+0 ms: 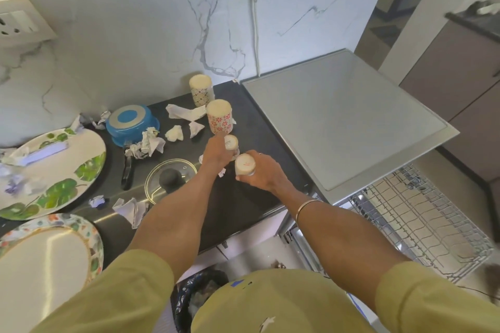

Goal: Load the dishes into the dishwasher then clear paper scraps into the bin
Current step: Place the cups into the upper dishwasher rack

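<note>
Two small upturned glasses stand on the black counter [243,197]. My left hand [216,154] grips the farther glass [231,142]. My right hand [261,171] grips the nearer glass [244,164]. Behind them stand two patterned mugs upside down: a red-flowered mug [219,116] and a blue-patterned mug [201,90]. A blue bowl [131,124] lies upturned at the left, with a glass lid [170,178] in front of it. Crumpled paper scraps [147,144] lie scattered over the counter. The pulled-out dishwasher rack [422,224] is at lower right. A black-lined bin [189,297] sits below me.
A leaf-patterned plate [81,165] holding paper scraps and a floral plate [48,254] sit at the left. A black-handled tool [127,170] lies by the lid. The dishwasher's steel top [343,119] fills the right; a plugged-in cable [255,35] hangs on the marble wall.
</note>
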{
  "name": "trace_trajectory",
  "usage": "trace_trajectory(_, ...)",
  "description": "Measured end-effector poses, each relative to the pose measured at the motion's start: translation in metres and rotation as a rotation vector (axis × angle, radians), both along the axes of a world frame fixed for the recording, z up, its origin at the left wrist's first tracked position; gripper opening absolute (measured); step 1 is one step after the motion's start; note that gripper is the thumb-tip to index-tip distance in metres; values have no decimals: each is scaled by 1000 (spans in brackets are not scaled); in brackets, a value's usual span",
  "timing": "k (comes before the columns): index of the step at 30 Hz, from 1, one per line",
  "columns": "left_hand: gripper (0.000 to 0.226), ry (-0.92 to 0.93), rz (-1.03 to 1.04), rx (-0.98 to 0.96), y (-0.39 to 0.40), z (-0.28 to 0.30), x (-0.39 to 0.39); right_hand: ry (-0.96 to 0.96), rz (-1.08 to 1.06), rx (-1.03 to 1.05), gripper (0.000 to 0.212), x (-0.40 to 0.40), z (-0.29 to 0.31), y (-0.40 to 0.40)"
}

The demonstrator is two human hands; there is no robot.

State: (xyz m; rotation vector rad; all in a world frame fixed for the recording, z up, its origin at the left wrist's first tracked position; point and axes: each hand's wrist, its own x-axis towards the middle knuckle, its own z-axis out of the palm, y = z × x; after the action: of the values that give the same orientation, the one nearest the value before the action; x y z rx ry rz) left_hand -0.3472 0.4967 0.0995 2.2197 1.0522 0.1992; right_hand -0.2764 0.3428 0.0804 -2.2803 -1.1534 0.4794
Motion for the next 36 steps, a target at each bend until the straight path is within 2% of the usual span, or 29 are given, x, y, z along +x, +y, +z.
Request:
trace_trajectory(6, 44, -69, -49, 53, -13, -2, -1, -65, -100, 9, 62, 9, 7, -14)
trace_trajectory(11, 22, -119, -146, 113, -34, 11, 8, -91, -196, 26, 62, 17, 19, -38)
trace_trajectory(15, 30, -145, -232, 133, -52, 8, 20, -129, -265, 23, 56, 22, 23, -66)
trace_trajectory(21, 21, -153, -335, 91, -95, 6, 32, -157, -380, 7, 67, 28, 25, -116)
trace_trajectory(27, 22, -132, -422, 168, -136, 0, 36, -164, -429, 44, 66, 32, 23, -163)
trace_trajectory(32, 28, -148, -446, 170, -172, 5, 44, -178, -422, 79, 65, 36, 19, -203)
trace_trajectory(36, 31, -176, -371, 169, -211, 5, 44, -205, -389, 121, 61, 39, 17, -238)
